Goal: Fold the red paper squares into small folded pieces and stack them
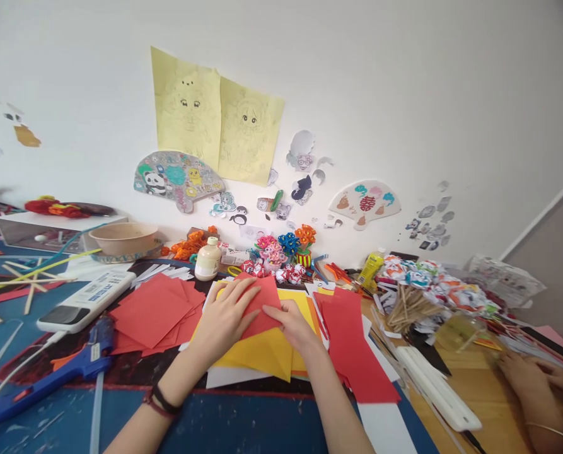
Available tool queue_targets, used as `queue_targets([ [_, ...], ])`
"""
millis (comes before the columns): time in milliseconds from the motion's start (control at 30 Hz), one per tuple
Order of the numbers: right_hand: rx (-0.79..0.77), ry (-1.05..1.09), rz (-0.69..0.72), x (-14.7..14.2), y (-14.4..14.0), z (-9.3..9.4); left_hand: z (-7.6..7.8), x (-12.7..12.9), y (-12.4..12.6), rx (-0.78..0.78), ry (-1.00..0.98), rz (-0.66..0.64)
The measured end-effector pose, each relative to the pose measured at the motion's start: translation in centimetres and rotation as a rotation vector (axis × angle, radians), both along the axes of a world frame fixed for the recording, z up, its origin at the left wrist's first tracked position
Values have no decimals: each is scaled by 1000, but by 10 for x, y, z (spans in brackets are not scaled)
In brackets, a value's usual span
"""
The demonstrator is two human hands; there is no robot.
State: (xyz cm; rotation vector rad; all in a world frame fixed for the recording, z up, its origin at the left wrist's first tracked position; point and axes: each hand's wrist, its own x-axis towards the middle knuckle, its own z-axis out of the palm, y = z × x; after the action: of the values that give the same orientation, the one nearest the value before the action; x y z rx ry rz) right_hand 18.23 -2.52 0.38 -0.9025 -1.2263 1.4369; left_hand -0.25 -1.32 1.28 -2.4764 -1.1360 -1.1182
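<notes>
- Red sheet [268, 291]: beneath my left fingers, reaching my right thumb; lies over yellow paper [262, 358].
- Left hand [225, 314]: palm down, fingers loosely spread across the sheet's left part.
- Right hand [294, 323]: thumb and curled fingers pinching the sheet's right edge.
- Red stack [151, 312]: left of my left hand, apart.
- Red strips [347, 343]: right of my right hand, also apart.

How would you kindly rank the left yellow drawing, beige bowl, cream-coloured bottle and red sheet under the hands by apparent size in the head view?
1. Left yellow drawing
2. Beige bowl and red sheet: unsure which looks larger, as left hand and right hand partly cover the sheet
3. Cream-coloured bottle
</notes>
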Motion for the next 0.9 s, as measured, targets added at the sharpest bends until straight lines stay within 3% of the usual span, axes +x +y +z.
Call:
queue_targets([
  [167, 65, 121, -23, -2, -1, 4, -4, 2, 1, 24, 28, -13],
  [367, 170, 8, -32, 1, -1, 5, -4, 0, 2, -12, -96, -59],
  [567, 340, -263, -371, 9, 5, 5, -5, 0, 6, -342, -230, -127],
  [667, 350, -287, -293, 9, 9, 0, -1, 1, 5, -507, -294, -177],
  [900, 363, -358, -249, 4, 8, -5, 5, 1, 1, -661, -444, -234],
])
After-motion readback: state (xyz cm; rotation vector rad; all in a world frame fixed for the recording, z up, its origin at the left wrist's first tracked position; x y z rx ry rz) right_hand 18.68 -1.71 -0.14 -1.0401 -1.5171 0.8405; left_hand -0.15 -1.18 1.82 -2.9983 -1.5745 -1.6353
